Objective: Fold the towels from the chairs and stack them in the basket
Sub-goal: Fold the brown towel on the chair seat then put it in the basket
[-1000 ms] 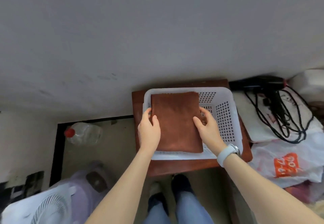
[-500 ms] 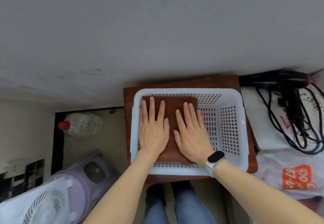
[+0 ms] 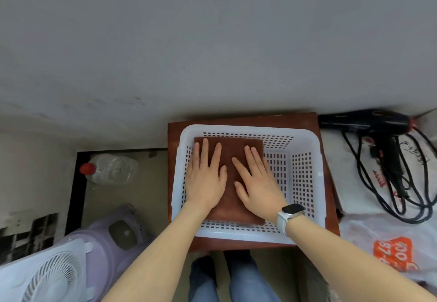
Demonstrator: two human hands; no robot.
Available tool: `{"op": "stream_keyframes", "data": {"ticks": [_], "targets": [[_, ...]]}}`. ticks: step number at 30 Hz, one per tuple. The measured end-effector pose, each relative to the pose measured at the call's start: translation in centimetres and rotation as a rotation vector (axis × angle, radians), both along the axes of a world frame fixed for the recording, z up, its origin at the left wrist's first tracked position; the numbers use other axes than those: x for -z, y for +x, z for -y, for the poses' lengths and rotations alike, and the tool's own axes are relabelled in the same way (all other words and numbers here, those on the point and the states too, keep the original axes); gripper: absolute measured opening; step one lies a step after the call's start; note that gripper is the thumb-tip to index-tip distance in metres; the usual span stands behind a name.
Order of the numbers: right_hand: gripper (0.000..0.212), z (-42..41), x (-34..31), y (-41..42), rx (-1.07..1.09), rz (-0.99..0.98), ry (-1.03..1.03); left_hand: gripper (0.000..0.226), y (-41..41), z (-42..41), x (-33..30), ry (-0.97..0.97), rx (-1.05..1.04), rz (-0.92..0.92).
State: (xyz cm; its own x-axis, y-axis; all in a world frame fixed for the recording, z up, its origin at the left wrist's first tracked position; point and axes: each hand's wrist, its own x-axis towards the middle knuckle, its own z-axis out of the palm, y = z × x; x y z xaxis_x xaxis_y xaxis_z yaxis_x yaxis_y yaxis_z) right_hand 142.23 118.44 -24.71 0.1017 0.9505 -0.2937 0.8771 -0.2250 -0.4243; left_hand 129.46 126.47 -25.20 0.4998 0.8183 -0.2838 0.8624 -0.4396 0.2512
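1. A white perforated basket (image 3: 305, 178) sits on a small reddish-brown table (image 3: 243, 118) against a grey wall.
2. A folded brown towel (image 3: 228, 150) lies flat in the basket's left half.
3. The left hand (image 3: 205, 178) and right hand (image 3: 256, 182) press on the towel side by side, fingers straight, gripping nothing.
4. A black hair dryer (image 3: 369, 122) lies just right of the table.
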Motion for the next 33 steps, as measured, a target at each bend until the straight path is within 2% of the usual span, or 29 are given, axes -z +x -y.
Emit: {"op": "stream_keyframes", "data": {"ticks": [5, 9, 14, 18, 23, 33], "targets": [[0.037, -1.1, -4.9, 1.5, 0.04, -0.086, 0.021, 0.046, -1.4, 0.2, -5.2, 0.013, -0.11, 0.125], [0.036, -3.5, -9.8, -0.2, -0.032, -0.104, 0.009, 0.041, -4.5, 0.1, -10.0, 0.059, -0.187, 0.173], [0.035, -5.3, -16.3, -6.5, -0.233, -0.188, 0.107, 0.037, -12.2, 0.8, -17.5, 0.197, -0.393, 0.247], [0.032, -4.2, -20.6, -14.4, -0.393, -0.199, 0.183, 0.035, -21.1, 5.3, -22.6, 0.306, -0.602, 0.265], [0.022, 2.9, -23.8, -26.6, -0.667, -0.223, 0.234, 0.036, -32.8, 18.7, -25.6, 0.383, -0.877, 0.28], [0.021, 30.9, -25.1, -48.8, -1.34, -0.274, 0.074, 0.032, -47.0, 56.9, -25.9, 0.498, -1.512, 0.221]]}}
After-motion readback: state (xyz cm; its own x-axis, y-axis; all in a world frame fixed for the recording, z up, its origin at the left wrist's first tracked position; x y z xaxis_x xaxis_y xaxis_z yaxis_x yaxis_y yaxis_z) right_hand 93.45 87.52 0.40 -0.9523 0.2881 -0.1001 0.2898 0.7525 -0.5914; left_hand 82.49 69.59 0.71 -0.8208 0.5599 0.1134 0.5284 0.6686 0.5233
